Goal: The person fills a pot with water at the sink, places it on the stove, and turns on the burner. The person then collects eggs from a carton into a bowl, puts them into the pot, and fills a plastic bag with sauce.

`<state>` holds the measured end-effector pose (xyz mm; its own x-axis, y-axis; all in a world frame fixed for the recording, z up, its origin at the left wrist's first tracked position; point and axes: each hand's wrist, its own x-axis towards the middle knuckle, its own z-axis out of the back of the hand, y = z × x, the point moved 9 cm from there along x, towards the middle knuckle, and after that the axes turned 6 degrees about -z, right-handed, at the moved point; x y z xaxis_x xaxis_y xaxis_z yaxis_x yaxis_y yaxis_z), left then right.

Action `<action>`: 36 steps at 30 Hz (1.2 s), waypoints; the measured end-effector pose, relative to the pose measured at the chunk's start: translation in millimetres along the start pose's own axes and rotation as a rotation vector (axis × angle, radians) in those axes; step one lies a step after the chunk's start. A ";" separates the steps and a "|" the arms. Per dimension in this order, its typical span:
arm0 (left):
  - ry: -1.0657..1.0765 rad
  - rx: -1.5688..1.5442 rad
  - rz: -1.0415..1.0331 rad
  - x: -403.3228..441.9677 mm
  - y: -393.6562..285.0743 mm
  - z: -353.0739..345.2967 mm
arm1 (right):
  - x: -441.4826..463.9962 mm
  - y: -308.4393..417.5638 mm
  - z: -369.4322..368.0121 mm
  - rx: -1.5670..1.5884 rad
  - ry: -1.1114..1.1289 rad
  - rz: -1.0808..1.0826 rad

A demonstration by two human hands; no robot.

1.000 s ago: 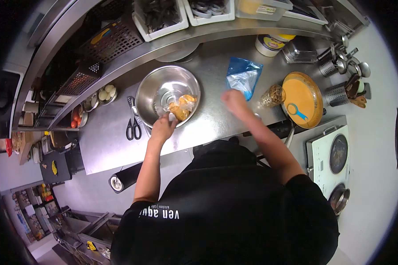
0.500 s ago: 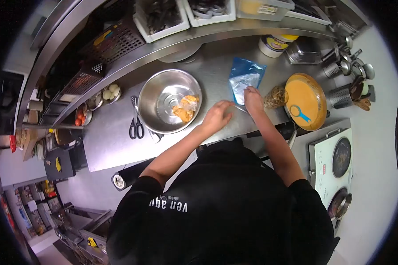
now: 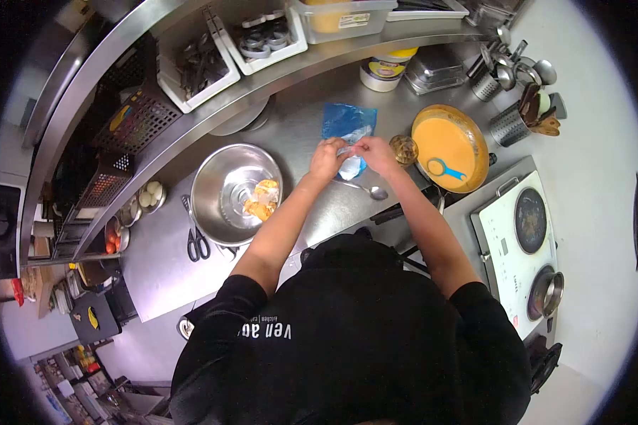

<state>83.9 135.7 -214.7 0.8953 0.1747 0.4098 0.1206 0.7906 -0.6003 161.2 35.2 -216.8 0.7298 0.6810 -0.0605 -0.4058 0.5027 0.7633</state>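
Observation:
A blue plastic bag (image 3: 349,122) with white contents lies on the steel counter. My left hand (image 3: 326,159) and my right hand (image 3: 377,154) meet at its near end, fingers closed on the plastic. Just below the bag rests a metal spoon (image 3: 378,193). A glass jar (image 3: 404,149) with dark contents stands right of my right hand. Beyond it is a wide pan (image 3: 488,152) of orange sauce, with a blue-handled round tool (image 3: 446,168) in it. Left of my left forearm is a steel bowl (image 3: 209,188) holding orange, crumpled-looking pieces (image 3: 262,202).
Black scissors (image 3: 197,244) lie left of the bowl. A white tub (image 3: 381,78) stands behind the bag, under a shelf with bins (image 3: 198,71). Utensil holders (image 3: 510,126) and a two-plate electric cooker (image 3: 507,244) are to the right.
My left hand, previously apart with fingers spread, now grips the bag beside my right hand. The metal spoon has come into clear view. The camera view has shifted right.

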 end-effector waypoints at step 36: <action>0.087 0.129 -0.130 -49.3 -3.2 -21.5 | 19.6 -6.0 7.9 0.556 0.193 -0.145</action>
<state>48.5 111.9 -247.7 0.9103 0.0194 0.4135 0.1862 0.8730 -0.4507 182.3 41.3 -217.5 0.6224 0.7367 -0.2645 0.0760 0.2794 0.9572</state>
